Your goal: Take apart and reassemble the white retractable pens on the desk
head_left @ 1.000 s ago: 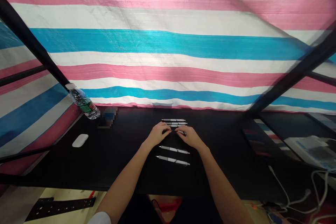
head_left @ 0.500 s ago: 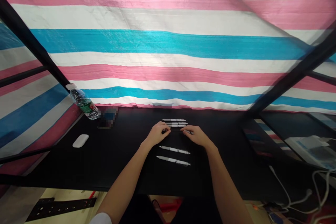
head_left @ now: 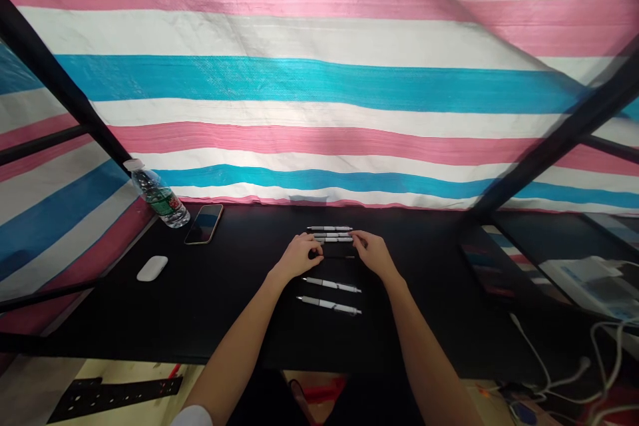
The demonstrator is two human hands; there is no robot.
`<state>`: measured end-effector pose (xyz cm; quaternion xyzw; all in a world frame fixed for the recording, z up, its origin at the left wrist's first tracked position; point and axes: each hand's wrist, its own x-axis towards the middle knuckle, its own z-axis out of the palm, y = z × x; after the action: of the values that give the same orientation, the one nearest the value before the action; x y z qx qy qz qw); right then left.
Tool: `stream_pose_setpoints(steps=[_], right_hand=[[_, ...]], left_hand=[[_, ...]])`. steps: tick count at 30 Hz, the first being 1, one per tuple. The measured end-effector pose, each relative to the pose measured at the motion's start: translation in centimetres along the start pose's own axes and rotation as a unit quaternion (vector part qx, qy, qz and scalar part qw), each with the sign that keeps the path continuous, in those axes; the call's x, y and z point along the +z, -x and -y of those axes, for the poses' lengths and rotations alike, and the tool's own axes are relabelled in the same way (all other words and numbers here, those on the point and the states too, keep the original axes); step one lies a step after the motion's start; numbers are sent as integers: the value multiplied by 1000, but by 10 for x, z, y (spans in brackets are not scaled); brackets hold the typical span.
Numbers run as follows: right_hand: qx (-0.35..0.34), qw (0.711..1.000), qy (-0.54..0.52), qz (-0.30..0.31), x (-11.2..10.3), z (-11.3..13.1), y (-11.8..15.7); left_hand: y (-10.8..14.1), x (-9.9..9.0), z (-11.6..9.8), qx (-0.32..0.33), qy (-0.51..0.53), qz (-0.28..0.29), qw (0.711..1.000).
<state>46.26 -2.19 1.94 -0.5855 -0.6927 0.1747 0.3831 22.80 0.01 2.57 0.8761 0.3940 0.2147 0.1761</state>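
Three white pens point(head_left: 329, 234) lie close together in a row on the black table point(head_left: 239, 319). Just below them is a thin dark rod like a pen refill point(head_left: 340, 257), lighter at its right end. My left hand point(head_left: 299, 256) rests on the table, thumb and finger pinched at the rod's left end and close to the pens' left ends. My right hand point(head_left: 373, 253) has its fingertips closed at the right ends of the lower pens, hiding them. Nearer me lie two more white pens, one point(head_left: 332, 285) above the other point(head_left: 329, 306), untouched.
On the left stand a water bottle point(head_left: 167, 205), a phone point(head_left: 204, 224) and a white earbud case point(head_left: 152, 268). A dark glossy panel point(head_left: 486, 266) and white cables point(head_left: 549, 379) are at the right. Striped sheeting point(head_left: 319, 86) hangs behind, between black frame bars point(head_left: 549, 143).
My right hand has moved slightly up, from beside the thin rod to the right ends of the grouped pens. The rod's right end is now uncovered. My left hand has barely moved.
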Motion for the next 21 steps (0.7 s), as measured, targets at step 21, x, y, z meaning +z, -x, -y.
stream_pose_setpoints(steps=[21], right_hand=[[140,918,-365,-67,7,4,-5]], left_hand=[[-3,4,6,-76,209,-130,966]])
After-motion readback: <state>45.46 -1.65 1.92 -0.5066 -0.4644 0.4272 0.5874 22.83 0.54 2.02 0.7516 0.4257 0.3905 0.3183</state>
